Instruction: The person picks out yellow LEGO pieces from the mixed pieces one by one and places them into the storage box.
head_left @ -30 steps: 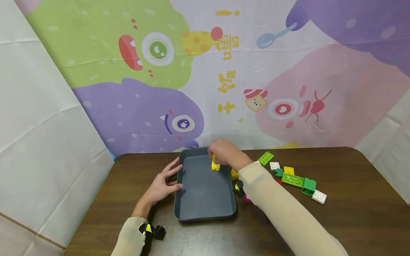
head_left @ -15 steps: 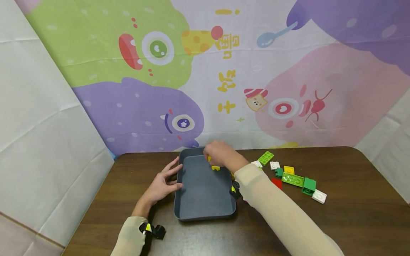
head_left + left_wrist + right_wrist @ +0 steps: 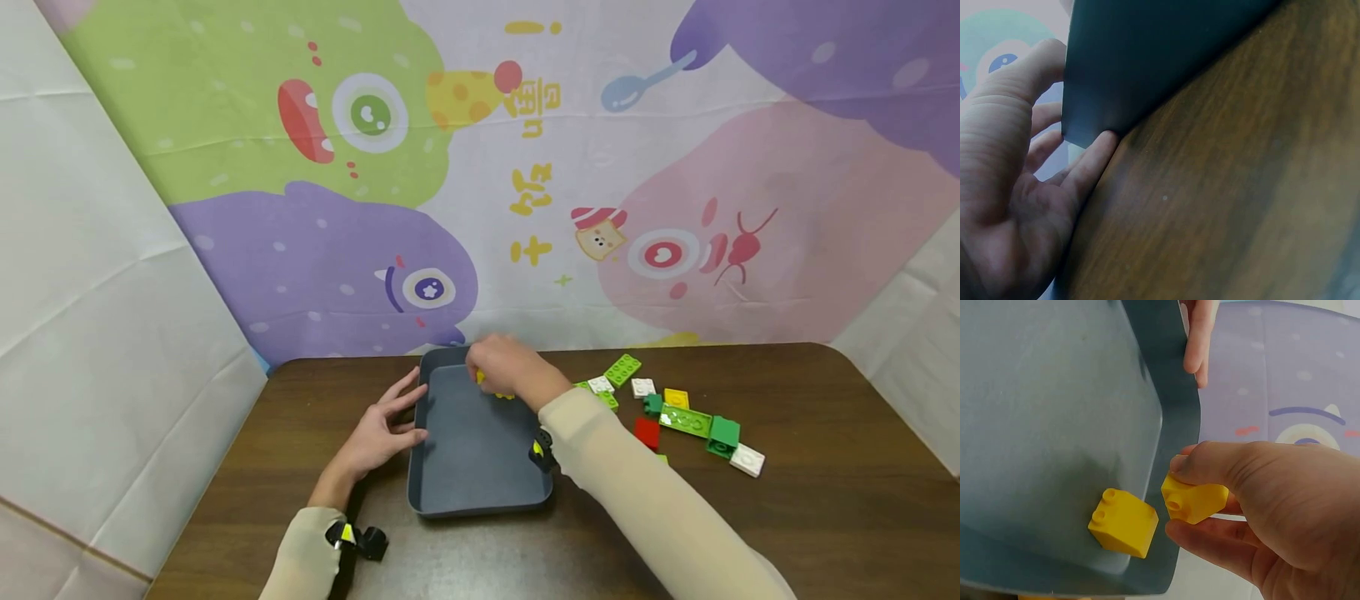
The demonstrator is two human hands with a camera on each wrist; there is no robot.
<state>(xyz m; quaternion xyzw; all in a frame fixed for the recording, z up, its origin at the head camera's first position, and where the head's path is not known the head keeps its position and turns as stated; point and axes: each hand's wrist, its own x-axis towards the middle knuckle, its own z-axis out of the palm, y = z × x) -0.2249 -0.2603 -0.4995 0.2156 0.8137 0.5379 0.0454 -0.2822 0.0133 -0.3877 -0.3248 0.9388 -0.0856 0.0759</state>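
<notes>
Right wrist view: the right hand pinches a yellow block between thumb and fingers, studs partly showing. The block appears in front of the far wall of the grey tray; whether it touches the floor of the tray, I cannot tell. A second block, also yellow, lies in the tray just beside it, near the far corner.

Head view: the left hand has its fingers spread apart, touching the left side of the tray and gripping nothing. On the table to the right lie loose bricks, among them a red brick and a green brick.

Setting the block down well would likely call for a light pinch on its sides, fingertips kept off its underside, then a low, level release so it does not tip. Leaving a small gap should avoid nudging the second block, and the knuckles need room from the far wall. Light, steady contact from the left hand should keep the tray from sliding; pushing hard could shift it.
</notes>
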